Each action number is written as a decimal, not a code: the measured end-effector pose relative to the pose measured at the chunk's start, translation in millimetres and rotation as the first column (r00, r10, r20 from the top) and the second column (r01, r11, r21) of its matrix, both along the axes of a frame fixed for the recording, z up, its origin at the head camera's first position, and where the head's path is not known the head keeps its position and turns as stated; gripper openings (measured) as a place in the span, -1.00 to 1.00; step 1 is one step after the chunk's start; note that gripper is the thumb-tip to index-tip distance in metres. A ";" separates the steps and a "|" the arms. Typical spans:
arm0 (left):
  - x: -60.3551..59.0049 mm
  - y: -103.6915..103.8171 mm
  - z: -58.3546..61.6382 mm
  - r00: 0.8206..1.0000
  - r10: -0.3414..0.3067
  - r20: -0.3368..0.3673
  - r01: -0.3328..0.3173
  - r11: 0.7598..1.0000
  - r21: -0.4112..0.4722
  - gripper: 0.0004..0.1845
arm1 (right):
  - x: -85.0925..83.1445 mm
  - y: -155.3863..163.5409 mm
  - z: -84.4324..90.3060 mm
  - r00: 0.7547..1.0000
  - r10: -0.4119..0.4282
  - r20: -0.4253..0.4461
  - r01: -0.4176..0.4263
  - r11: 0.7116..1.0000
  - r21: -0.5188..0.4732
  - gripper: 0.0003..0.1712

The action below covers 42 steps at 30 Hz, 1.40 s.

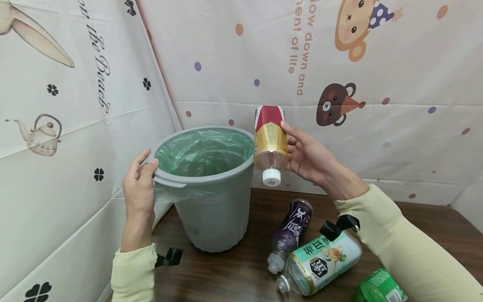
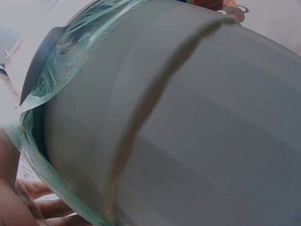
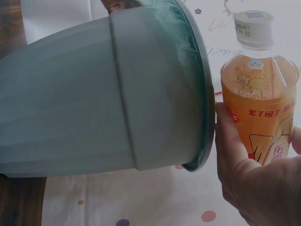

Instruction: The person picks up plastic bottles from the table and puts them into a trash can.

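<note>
My right hand (image 1: pixel 307 157) grips a plastic bottle (image 1: pixel 271 142) with a red and gold label, its white cap pointing down toward me. The bottle overlaps the right rim of a grey bin (image 1: pixel 215 214) in the head view. In the right wrist view the bottle (image 3: pixel 258 103) appears beside that rim. A translucent green bag (image 1: pixel 203 153) lines the bin and folds over its edge. At the left rim my left hand (image 1: pixel 139 188) holds on, thumb on top. Its other fingers (image 2: pixel 54 207) show behind the bag's overhang in the left wrist view.
On the dark wooden table (image 1: pixel 211 277) lie a purple-labelled bottle (image 1: pixel 290 230), a clear bottle with a teal and white label (image 1: pixel 320 264), and a green bottle (image 1: pixel 381 287) at the front edge. Printed cloth (image 1: pixel 226 63) hangs behind and to the left.
</note>
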<state>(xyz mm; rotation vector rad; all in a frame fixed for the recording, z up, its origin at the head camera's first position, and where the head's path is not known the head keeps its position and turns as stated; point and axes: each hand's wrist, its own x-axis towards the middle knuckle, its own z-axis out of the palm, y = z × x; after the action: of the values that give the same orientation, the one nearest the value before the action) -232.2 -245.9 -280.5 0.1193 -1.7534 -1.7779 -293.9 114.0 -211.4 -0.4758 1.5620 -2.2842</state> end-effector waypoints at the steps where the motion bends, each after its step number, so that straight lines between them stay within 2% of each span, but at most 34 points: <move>1: -0.2 0.0 0.0 1.000 0.001 0.001 -0.001 1.000 0.000 -0.48 | -0.1 -0.4 0.9 1.000 0.001 -0.001 -0.001 1.000 0.002 -0.32; 7: -0.4 0.2 0.3 1.000 -0.003 -0.007 0.003 1.000 -0.002 -0.48 | -1.8 -5.9 9.2 1.000 0.003 -0.025 -0.002 0.999 0.042 -0.23; 13: 0.4 1.9 1.0 1.000 0.004 -0.019 -0.004 1.000 0.002 -0.49 | -5.3 -12.0 17.0 1.000 -0.001 -0.010 0.001 0.999 0.047 -0.20; 21: 0.2 2.2 0.0 1.000 -0.007 -0.026 0.007 1.000 -0.002 -0.47 | -10.1 -17.6 17.8 1.000 -0.005 0.006 0.004 0.999 0.036 -0.19; 29: 0.1 1.8 2.0 0.999 0.022 -0.031 -0.022 1.000 -0.008 -0.49 | -16.3 -27.1 22.8 1.000 0.001 0.008 -0.001 1.000 0.026 -0.18; 33: 0.8 1.7 2.1 0.999 0.016 -0.036 -0.016 1.000 -0.007 -0.49 | -18.8 -32.1 24.9 1.000 -0.001 0.013 0.001 1.000 0.022 -0.19; 42: 1.9 2.7 0.6 1.000 0.010 -0.017 -0.010 1.000 -0.020 -0.48 | -20.2 -43.3 23.5 1.000 -0.024 0.018 0.023 0.999 0.038 -0.20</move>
<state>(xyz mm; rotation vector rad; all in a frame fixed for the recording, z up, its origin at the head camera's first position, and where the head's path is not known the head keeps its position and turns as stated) -230.3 -243.2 -280.0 0.1045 -1.7552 -1.7494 -314.1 70.7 -187.9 -0.4273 1.6071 -2.2658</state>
